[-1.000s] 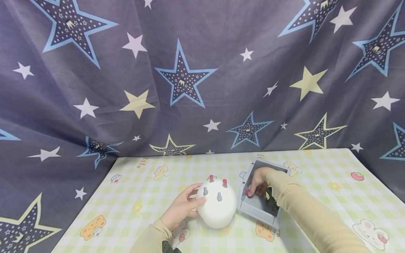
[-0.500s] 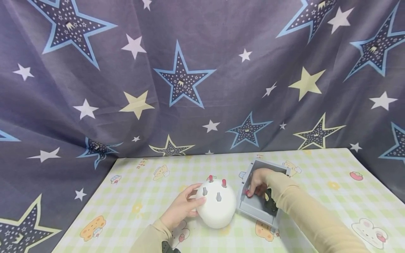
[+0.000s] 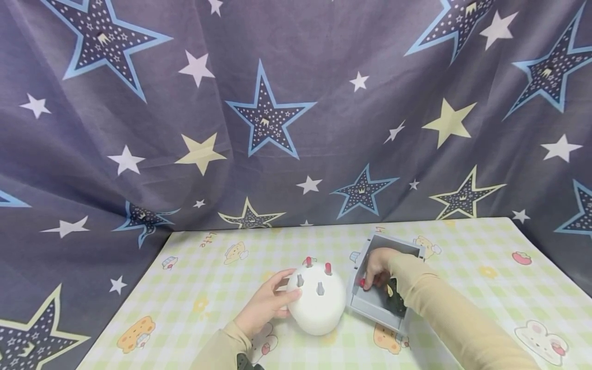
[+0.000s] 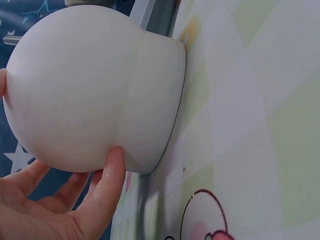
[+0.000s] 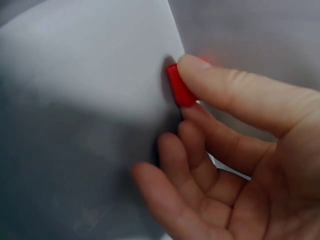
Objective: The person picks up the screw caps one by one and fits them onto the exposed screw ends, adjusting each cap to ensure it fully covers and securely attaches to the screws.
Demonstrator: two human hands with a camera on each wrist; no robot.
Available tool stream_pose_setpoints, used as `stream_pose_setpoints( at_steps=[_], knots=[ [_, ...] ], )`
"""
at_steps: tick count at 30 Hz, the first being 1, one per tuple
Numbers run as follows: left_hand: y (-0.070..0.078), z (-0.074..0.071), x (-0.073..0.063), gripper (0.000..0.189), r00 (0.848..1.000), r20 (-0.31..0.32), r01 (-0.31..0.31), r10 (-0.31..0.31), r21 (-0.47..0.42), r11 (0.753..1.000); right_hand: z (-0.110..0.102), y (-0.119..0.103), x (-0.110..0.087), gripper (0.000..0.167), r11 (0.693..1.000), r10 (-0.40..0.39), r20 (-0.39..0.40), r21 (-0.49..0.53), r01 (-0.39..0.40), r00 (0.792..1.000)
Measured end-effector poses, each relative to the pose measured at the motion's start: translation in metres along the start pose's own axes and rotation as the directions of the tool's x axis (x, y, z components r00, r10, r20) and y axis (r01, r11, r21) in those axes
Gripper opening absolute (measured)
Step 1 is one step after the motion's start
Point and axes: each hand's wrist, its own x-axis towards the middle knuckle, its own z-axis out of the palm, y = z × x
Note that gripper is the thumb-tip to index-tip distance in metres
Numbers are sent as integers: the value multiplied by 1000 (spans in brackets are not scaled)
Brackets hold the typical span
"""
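A white rounded dome (image 3: 317, 311) with a flat base stands on the table. Grey metal pegs (image 3: 320, 289) stick out of its top, and two of them, at the back, wear red caps (image 3: 328, 268). My left hand (image 3: 265, 303) holds the dome's left side, thumb in front and fingers behind; fingertips press its lower side in the left wrist view. My right hand (image 3: 381, 267) reaches into a grey bin (image 3: 376, 312) and pinches a small tapered red cap (image 5: 180, 85) between thumb and index finger, close to the bin's floor and wall. The other fingers are loosely curled.
The bin stands just right of the dome, its raised walls around my right hand. A checked cloth (image 3: 185, 303) with printed bears covers the table. Behind the table's far edge hangs a dark star-patterned curtain (image 3: 296, 195).
Both hands, the dome and the bin stay almost where they were. The right fingertips shift very slightly at the red cap, and more of it shows.
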Motion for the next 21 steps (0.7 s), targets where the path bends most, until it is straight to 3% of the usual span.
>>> stream_pose_setpoints(
  at_steps=[8,21],
  knots=[
    [-1,0,0,66,1000,3,-4,4,-6,1000,2,-4,-3,11,996,-19,-54,-82,14,998],
    [-1,0,1,67,1000,7,0,0,-27,1000,-2,3,-6,14,999,-23,-19,23,23,1000]
  ],
)
